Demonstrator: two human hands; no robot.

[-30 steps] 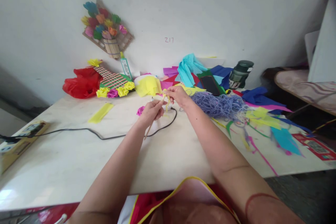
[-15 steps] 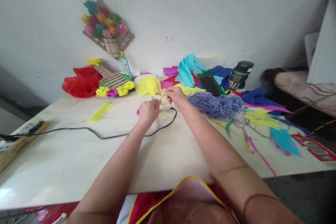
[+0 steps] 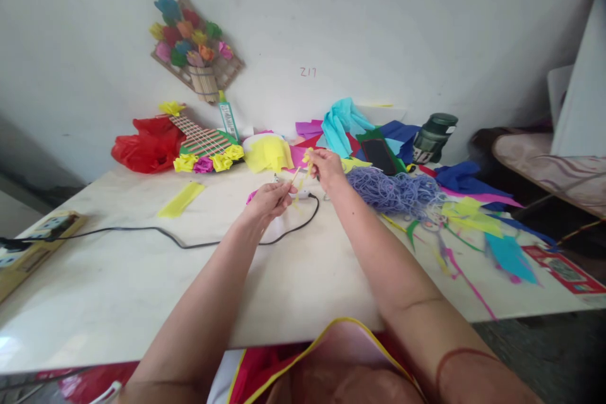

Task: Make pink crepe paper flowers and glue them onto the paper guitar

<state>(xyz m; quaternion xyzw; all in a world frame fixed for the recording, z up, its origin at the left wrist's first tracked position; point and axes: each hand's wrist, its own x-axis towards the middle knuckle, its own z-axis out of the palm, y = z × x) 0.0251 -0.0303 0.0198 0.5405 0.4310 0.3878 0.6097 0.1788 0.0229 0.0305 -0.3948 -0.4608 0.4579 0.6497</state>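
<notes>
— Right hand (image 3: 327, 168) has slid up and right, away from the left hand (image 3: 271, 201), compared with half a second ago, so there's a small gap between them mid-frame.

— What're the fingers up to?

— Left thumb and forefinger are pinching a thin stick (image 3: 296, 175), tip aimed up and right. Right thumb and fingertips pinch a yellow strip (image 3: 310, 164) just past that tip, center of the frame. Can't tell if stick and strip touch.

— Anything readable?

— Red writing (image 3: 308, 72) on the wall (image 3: 379, 25), upper center: looks like 217, maybe Z17. Red card (image 3: 565, 268) at lower right has a QR-type code. Lettering on the teal-and-white tube (image 3: 228, 121), left of center, is too blurry, same for the dark green bottle (image 3: 434, 139) at right.

— And room to move?

— Front edge of the table (image 3: 118, 309) runs along the bottom; bare surface spreads over the lower left and lower middle. Black cable (image 3: 185, 246) crosses it from the power strip (image 3: 42, 249) at the left edge to just below the hands. Right side's tighter: purple string heap (image 3: 398, 192) right beside that forearm, then paper scraps (image 3: 510, 257) toward the table's right end.
</notes>
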